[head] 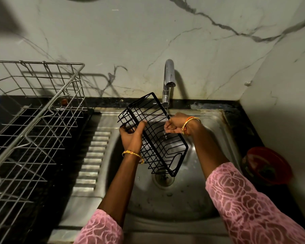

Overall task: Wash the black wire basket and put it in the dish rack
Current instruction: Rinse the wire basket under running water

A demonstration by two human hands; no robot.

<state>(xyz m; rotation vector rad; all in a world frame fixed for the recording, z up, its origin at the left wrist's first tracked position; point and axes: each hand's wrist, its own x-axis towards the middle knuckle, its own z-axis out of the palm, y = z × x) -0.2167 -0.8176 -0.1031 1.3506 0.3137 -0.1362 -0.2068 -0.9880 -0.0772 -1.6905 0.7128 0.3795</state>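
One black wire basket [158, 138] tilted over the sink [192, 199], under one tap [169, 76] with a thin stream running. Left hand [131, 136] grips its left rim, right hand [174, 125] pinches its right rim. One dish rack [33, 120] sits left, apart.

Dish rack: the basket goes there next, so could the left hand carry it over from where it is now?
Probably yes. The dish rack stands open-topped just left of the sink, and nothing lies between it and the left hand holding the black wire basket.

I see pink lace-patterned sleeves [253, 205] on both arms, a gold bangle [132, 154] at the left wrist, and gold and orange bangles [187, 123] at the right.
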